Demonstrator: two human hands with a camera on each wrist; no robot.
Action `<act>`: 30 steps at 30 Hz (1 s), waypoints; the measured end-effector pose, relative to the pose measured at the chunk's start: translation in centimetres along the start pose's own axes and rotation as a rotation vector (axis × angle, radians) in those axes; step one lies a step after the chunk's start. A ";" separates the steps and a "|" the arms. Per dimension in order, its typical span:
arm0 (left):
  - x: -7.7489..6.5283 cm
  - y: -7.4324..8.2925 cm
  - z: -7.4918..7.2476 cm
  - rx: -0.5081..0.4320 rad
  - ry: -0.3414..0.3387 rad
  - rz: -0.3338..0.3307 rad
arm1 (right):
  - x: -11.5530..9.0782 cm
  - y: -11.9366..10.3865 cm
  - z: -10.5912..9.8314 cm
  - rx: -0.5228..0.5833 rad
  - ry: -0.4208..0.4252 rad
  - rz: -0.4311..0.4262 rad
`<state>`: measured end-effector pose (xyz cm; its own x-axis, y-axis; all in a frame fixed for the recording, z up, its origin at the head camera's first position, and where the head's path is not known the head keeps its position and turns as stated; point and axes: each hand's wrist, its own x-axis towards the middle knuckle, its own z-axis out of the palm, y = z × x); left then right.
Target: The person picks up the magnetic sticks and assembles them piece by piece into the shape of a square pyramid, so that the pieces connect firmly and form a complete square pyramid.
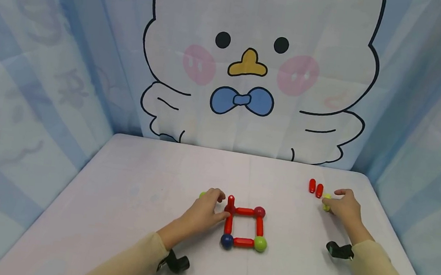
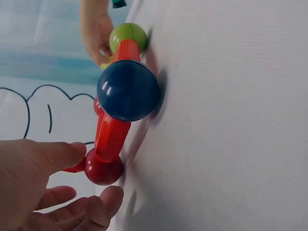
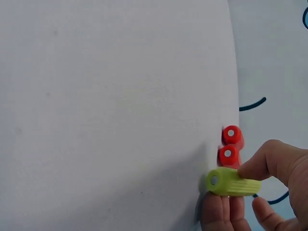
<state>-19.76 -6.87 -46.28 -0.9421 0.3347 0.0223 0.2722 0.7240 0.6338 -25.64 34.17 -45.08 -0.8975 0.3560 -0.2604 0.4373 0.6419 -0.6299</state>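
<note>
A square of red magnetic rods (image 1: 243, 242) lies on the table, with a blue ball (image 1: 227, 241), a green ball (image 1: 260, 244) and two red balls (image 1: 259, 212) at its corners. One more red rod (image 1: 231, 200) sticks out from the far-left red ball (image 2: 103, 167). My left hand (image 1: 206, 208) is beside that corner, its thumb right at the ball and its other fingers loosely bent and apart from the thumb. At the right, my right hand (image 1: 345, 209) pinches a yellow-green magnetic rod (image 3: 233, 182) between thumb and fingers, close over the table.
Two loose red rods (image 1: 315, 188) lie side by side just left of the right hand. Something green (image 1: 202, 194) shows behind the left hand, mostly hidden. The white table (image 1: 153, 166) ends at a printed curtain (image 1: 241, 130) at the back and sides.
</note>
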 end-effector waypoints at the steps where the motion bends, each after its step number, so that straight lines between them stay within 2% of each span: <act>1: 0.2 0.0 0.0 -0.022 -0.010 0.005 | -0.1 0.0 0.0 0.006 0.004 -0.003; 5: 0.8 -0.3 0.2 -0.139 -0.083 -0.002 | -1.0 -0.1 0.4 0.009 0.022 -0.046; 8: 1.2 -0.6 0.4 -0.193 -0.118 -0.004 | -1.7 -0.5 0.8 0.006 0.021 -0.093; 14: 1.5 -0.9 0.5 -0.177 -0.122 0.041 | -3.5 -1.8 2.0 0.040 -0.011 -0.164; 20: 1.8 -0.9 0.5 -0.122 -0.096 0.101 | -5.6 -3.7 3.4 0.079 -0.042 -0.265; 30: 2.0 -0.8 0.4 -0.109 -0.093 0.101 | -8.0 -6.5 5.8 0.094 -0.098 -0.363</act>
<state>-21.76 -6.53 -47.10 -0.8875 0.4604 0.0217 0.3369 0.6158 0.7122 -21.63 23.24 -43.15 -0.9961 0.0480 -0.0739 0.0874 0.6474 -0.7571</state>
